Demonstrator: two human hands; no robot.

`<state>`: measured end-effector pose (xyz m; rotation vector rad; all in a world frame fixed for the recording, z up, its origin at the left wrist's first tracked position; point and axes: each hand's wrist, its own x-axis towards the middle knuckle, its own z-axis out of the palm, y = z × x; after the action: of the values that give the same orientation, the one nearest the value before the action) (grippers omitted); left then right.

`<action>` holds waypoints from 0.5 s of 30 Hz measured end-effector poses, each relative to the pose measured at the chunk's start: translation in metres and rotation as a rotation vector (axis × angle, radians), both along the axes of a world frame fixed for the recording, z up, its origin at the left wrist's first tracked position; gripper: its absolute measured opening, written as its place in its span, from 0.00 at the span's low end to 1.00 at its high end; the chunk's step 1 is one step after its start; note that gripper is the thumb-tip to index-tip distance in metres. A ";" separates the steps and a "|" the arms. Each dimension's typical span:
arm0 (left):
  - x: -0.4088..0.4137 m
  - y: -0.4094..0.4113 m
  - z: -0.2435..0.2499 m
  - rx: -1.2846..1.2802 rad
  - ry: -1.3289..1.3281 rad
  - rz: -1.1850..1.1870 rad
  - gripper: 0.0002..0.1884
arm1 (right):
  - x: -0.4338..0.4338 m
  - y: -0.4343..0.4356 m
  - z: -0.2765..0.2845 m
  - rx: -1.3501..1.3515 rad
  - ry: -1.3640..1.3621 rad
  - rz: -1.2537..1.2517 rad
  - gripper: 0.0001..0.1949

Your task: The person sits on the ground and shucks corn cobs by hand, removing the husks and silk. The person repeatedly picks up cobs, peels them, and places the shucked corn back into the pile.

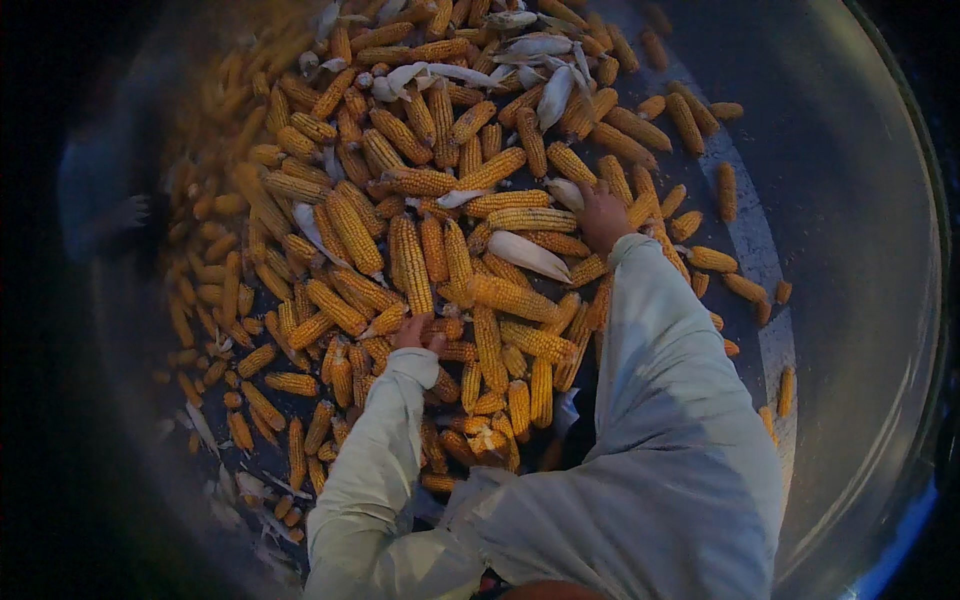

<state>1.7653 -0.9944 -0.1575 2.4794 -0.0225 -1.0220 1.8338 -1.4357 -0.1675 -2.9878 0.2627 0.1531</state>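
Note:
Before me lies a large heap of yellow corn cobs (349, 232), most of them without husks. My left hand (418, 334) is low in the middle of the heap, at the lower end of a long bare corn cob (412, 262). Another cob (448, 328) lies right by its thumb; whether the fingers close on either one is hard to see. Farther out on the right, my right hand (604, 215) reaches down onto the cobs, its fingers against a pale husked ear (565, 193). Its palm side is hidden. Just below it rests a second ear in pale husk (529, 255).
Dry husks (555, 94) lie across the far part of the heap. Loose cobs (726, 191) are scattered on the dark ground (847, 247) at right, along a pale stripe (757, 247). At far left, a blurred person's hand (133, 212) shows beside the heap.

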 end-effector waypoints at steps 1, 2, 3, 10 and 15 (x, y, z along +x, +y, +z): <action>-0.009 -0.002 -0.012 -0.052 -0.067 0.021 0.29 | 0.003 0.001 -0.012 -0.027 -0.007 0.002 0.27; -0.016 -0.002 -0.024 -0.104 -0.134 0.041 0.28 | 0.004 0.007 -0.026 -0.054 -0.014 0.004 0.28; -0.012 -0.016 -0.026 -0.172 -0.086 0.085 0.27 | 0.007 0.000 -0.033 -0.099 -0.022 -0.003 0.29; -0.011 -0.078 -0.015 -0.849 0.338 0.904 0.29 | -0.001 0.063 0.036 0.910 0.180 -0.161 0.30; -0.028 -0.078 -0.062 -1.326 0.433 1.314 0.31 | -0.031 0.126 0.034 0.957 0.077 0.330 0.27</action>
<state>1.7378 -1.0724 -0.2193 0.6840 0.6999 -0.5213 1.8025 -1.3093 -0.1332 -2.0464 -0.2443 0.3182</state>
